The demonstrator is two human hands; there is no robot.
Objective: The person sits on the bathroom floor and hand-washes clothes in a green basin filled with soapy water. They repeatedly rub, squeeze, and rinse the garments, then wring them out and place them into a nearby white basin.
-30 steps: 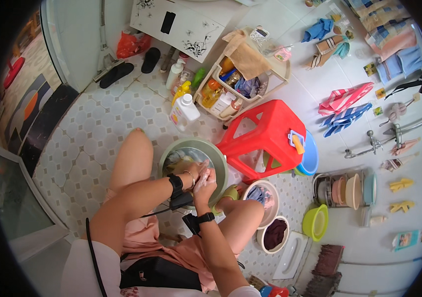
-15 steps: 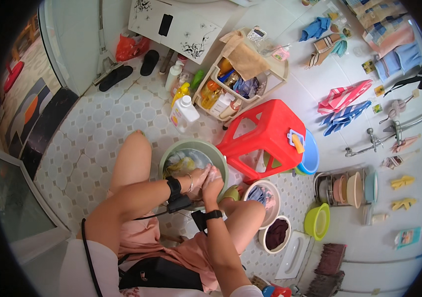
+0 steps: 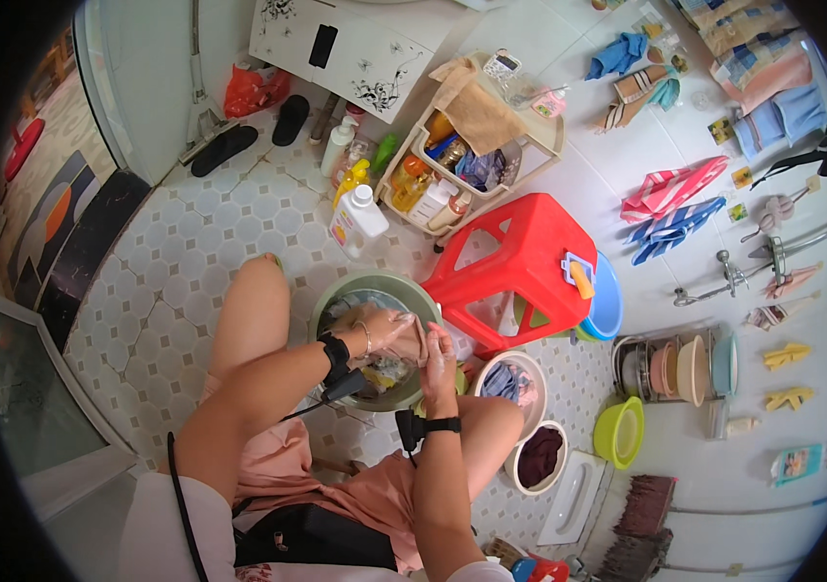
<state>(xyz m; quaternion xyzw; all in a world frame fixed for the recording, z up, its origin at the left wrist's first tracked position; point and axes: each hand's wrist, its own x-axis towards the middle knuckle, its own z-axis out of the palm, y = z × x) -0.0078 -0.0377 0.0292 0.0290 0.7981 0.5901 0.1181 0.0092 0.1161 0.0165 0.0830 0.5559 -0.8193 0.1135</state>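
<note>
On the floor (image 3: 171,281), the basin (image 3: 421,294) sits below the hands, presumably so that drips fall back into it; yellow cloth (image 3: 386,372) lies inside, in the water (image 3: 375,297). To the right, the upper tub (image 3: 542,388) carries blue and pink clothes (image 3: 502,381) and the lower tub (image 3: 538,492) dark cloth (image 3: 540,458), apparently to keep lots separate. The left hand (image 3: 389,332) extends its fingers over the basin; the right hand (image 3: 440,351) is upright, partly curled, just beside it. A tan fold (image 3: 422,341), probably cloth, shows between them; whether either pinches it cannot be told
</note>
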